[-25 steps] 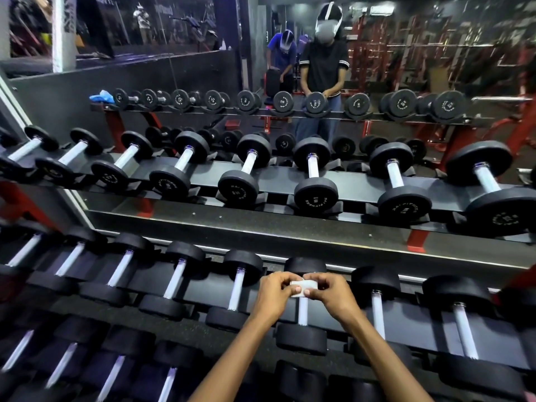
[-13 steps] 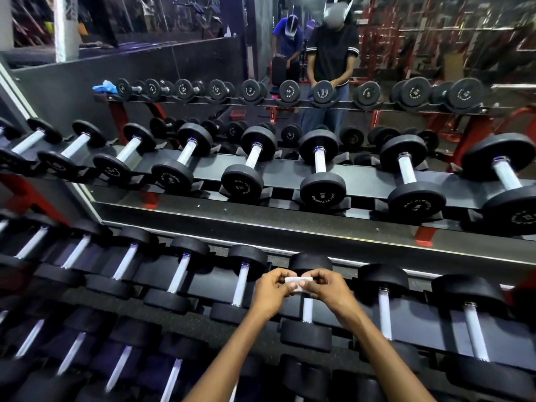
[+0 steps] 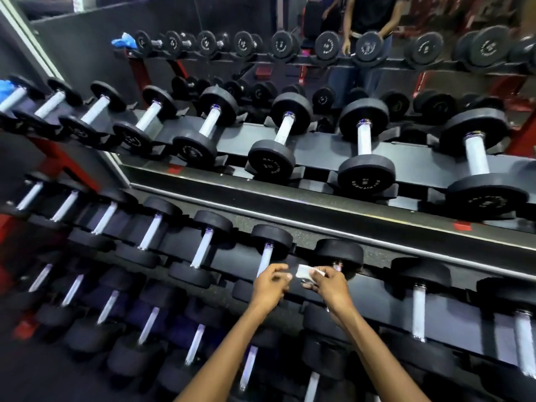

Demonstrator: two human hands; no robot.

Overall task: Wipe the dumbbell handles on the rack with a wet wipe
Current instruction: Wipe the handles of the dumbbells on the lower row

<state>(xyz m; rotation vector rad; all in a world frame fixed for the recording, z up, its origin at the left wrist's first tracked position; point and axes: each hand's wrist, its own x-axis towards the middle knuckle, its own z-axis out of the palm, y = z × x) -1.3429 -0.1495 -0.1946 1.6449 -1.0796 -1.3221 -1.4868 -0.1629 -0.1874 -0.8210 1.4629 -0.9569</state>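
Note:
Black dumbbells with pale metal handles lie in rows on a tiered rack (image 3: 362, 227). My two hands are held over the middle row. My right hand (image 3: 329, 287) pinches a small white wet wipe (image 3: 304, 271) just in front of a dumbbell head (image 3: 338, 255), and it hides most of that dumbbell's handle. My left hand (image 3: 269, 285) is curled a little to the left, apart from the wipe, with a tiny white scrap (image 3: 288, 276) at its fingertips. The neighbouring handle (image 3: 266, 258) shows just above my left hand.
The upper shelf (image 3: 319, 153) carries larger dumbbells, and a lower row (image 3: 197, 343) sits near my forearms. A mirror behind the rack reflects a standing person (image 3: 365, 21) and more dumbbells. A blue cloth (image 3: 6, 86) lies at the upper row's far left.
My hands, which pinched the white piece together, have drawn apart; the piece is now in my right hand. The view has tilted down and nearer the rack.

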